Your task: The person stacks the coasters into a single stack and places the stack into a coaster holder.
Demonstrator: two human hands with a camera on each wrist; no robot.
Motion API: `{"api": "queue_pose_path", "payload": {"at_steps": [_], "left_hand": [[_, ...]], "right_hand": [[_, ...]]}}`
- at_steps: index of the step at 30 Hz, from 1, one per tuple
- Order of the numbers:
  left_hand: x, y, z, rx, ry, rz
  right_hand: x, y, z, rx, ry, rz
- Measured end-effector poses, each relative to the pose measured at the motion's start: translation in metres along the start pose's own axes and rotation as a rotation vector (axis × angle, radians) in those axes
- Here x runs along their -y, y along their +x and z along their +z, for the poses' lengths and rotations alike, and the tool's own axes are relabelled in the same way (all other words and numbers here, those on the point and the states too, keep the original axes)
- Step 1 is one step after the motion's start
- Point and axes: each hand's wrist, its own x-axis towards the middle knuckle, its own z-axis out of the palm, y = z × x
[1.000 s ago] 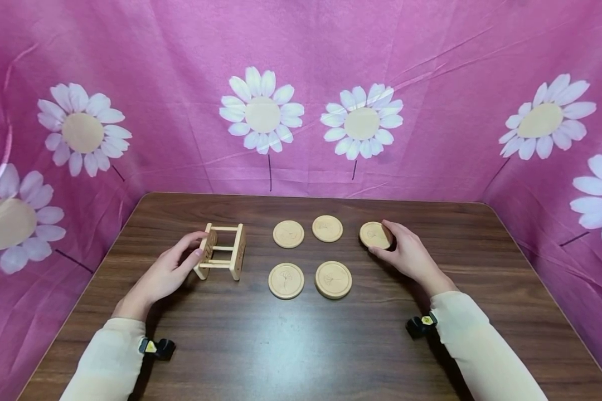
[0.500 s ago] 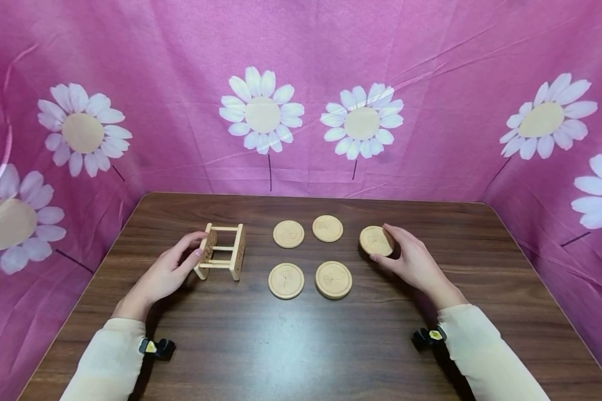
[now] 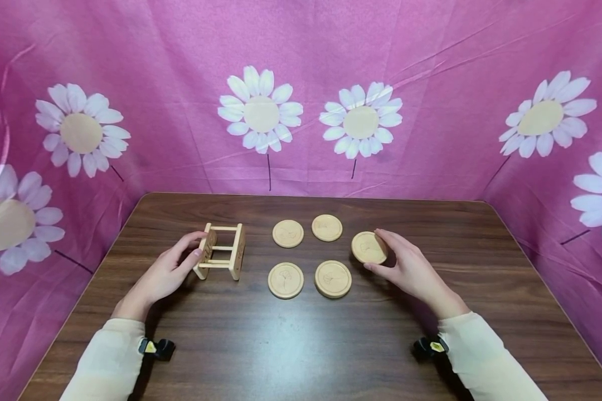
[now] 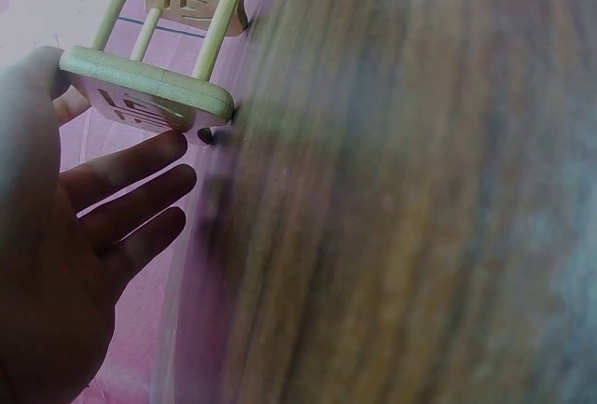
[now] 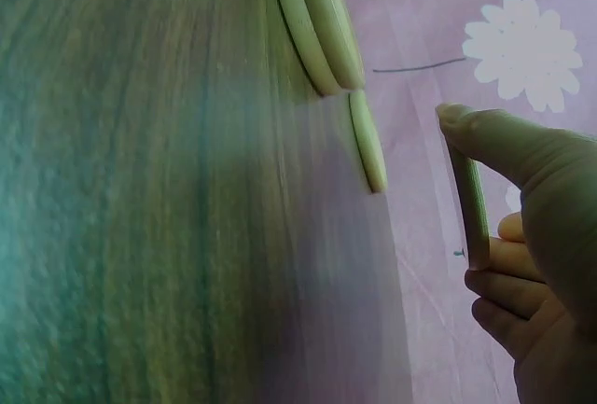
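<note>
A round wooden coaster (image 3: 369, 247) is in the air, a little above the table and to the right of the other coasters. The right hand (image 3: 413, 273) holds it by the rim, with the thumb at one side and fingertips at the other; the spread between them is about as wide as the disc, and the palm seems not to touch it. Because this hold is only on the edge, I judge that the coaster could turn or slip out if the pressure becomes uneven. Just beside it on the left is a thicker pile (image 3: 333, 279), which looks like two coasters; a low pass of the hand might knock the upper one off. Three single coasters, the far-right one (image 3: 326, 228), the far-left one (image 3: 288, 233) and the near-left one (image 3: 286, 280), lie flat and apart from each other. Further left stands a small wooden rack (image 3: 238, 253). The left hand (image 3: 165, 275) holds its left side panel with thumb and forefinger, while the other fingers are loosely spread. The rack looks light, so a sideways push could slide or tip it on the brown table (image 3: 291, 356), whose surface seems smooth. Behind everything hangs a pink flowered cloth (image 3: 311, 178).
</note>
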Motion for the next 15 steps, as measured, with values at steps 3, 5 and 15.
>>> {"api": "queue_pose_path", "payload": {"at_steps": [3, 5, 15], "left_hand": [[0.0, 0.0, 0.0, -0.002, 0.001, 0.0], [0.0, 0.0, 0.0, -0.003, 0.0, 0.002], [-0.001, -0.001, 0.0, 0.002, 0.005, -0.011]], "right_hand": [[0.004, -0.001, 0.0, 0.01, 0.005, -0.012], [0.007, -0.003, 0.001, 0.015, 0.002, -0.024], [0.023, -0.008, 0.011, 0.033, -0.009, -0.102]]}}
